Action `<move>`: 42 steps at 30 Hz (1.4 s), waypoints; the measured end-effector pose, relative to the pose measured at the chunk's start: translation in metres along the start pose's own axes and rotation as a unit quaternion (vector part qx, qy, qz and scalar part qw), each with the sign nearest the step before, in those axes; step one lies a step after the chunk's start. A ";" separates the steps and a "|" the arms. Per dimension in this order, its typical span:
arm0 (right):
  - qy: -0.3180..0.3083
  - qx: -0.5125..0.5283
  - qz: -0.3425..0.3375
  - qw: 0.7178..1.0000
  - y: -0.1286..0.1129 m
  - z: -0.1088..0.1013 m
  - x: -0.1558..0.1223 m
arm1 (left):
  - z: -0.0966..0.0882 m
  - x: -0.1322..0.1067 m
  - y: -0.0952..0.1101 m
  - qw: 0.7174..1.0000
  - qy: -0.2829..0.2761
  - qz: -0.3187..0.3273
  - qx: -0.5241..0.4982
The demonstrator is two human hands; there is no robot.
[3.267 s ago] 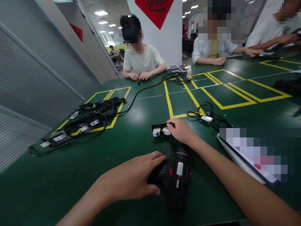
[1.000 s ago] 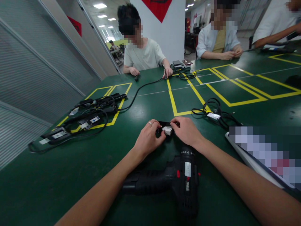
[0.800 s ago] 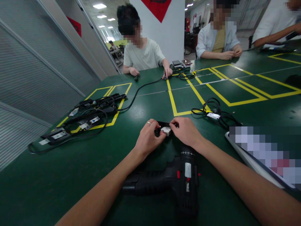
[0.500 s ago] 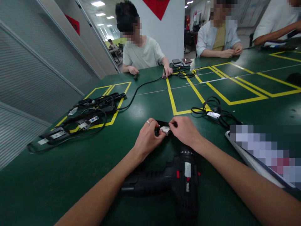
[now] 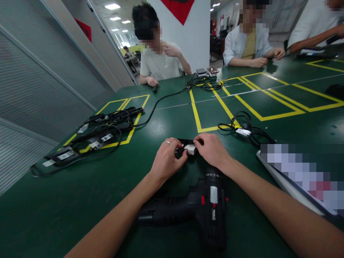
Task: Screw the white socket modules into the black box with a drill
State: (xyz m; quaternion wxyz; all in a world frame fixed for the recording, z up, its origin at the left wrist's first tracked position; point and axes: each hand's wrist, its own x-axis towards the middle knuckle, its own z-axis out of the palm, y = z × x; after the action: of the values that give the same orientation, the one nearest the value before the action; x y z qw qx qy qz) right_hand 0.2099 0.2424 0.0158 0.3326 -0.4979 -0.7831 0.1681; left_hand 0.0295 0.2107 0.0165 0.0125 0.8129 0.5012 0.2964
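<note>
Between my two hands is a slim black part (image 5: 186, 141), its kind not clear to me, with a small white block (image 5: 190, 149) at its near side. My left hand (image 5: 168, 157), wearing a ring, has its fingers curled about the left end; the thumb tip meets the block's left side. Thumb and finger of my right hand (image 5: 212, 148) pinch the right end. Fingers cover both ends of the part. A black cordless drill (image 5: 212, 211) lies on its side just below my hands, its chuck end partly under my right wrist.
Black adapters and cables (image 5: 99, 132) lie bundled on the left of the green table (image 5: 120, 200). A coiled cable (image 5: 243, 122) is beyond my right hand, and a pale-edged tablet-like device (image 5: 285, 186) lies at right. Across the table, a person (image 5: 163, 61) sits near more cables (image 5: 209, 84).
My left hand has moved slightly down, its thumb a little left, and more of the white block shows. The person opposite has let go of the cable end and raised that hand.
</note>
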 end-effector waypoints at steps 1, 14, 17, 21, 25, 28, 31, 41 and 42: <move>0.000 0.003 0.003 1.000 0.000 0.000 0.000 | -0.001 0.000 0.001 1.000 0.001 -0.003 -0.001; -0.003 0.012 0.022 1.000 -0.001 -0.001 0.000 | -0.015 -0.001 0.013 0.999 -0.025 -0.013 0.037; -0.001 0.010 0.021 1.000 -0.001 -0.001 -0.001 | -0.017 -0.001 0.017 0.998 -0.037 0.004 0.055; -0.006 0.008 0.020 1.000 -0.001 -0.001 -0.001 | -0.018 -0.002 0.020 0.995 -0.057 0.030 0.082; -0.005 0.010 0.017 1.000 -0.002 -0.001 -0.001 | -0.018 -0.001 0.019 0.988 -0.082 0.058 0.119; -0.005 0.011 0.019 1.000 -0.002 -0.001 -0.001 | -0.018 0.000 0.018 0.980 -0.101 0.080 0.150; -0.007 0.011 0.023 1.000 -0.002 -0.001 -0.001 | -0.019 0.002 0.018 0.971 -0.118 0.104 0.180; -0.006 0.014 0.022 1.000 -0.001 -0.001 -0.001 | -0.024 0.003 0.015 0.943 -0.154 0.175 0.237; -0.006 0.014 0.024 1.000 -0.001 -0.001 -0.001 | -0.023 0.003 0.014 0.942 -0.155 0.180 0.237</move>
State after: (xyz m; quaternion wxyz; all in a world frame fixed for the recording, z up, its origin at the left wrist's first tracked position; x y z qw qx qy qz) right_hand 0.2100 0.2408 0.0168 0.3307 -0.5105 -0.7707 0.1898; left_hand 0.0306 0.1996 0.0418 -0.1562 0.9051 0.3938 0.0370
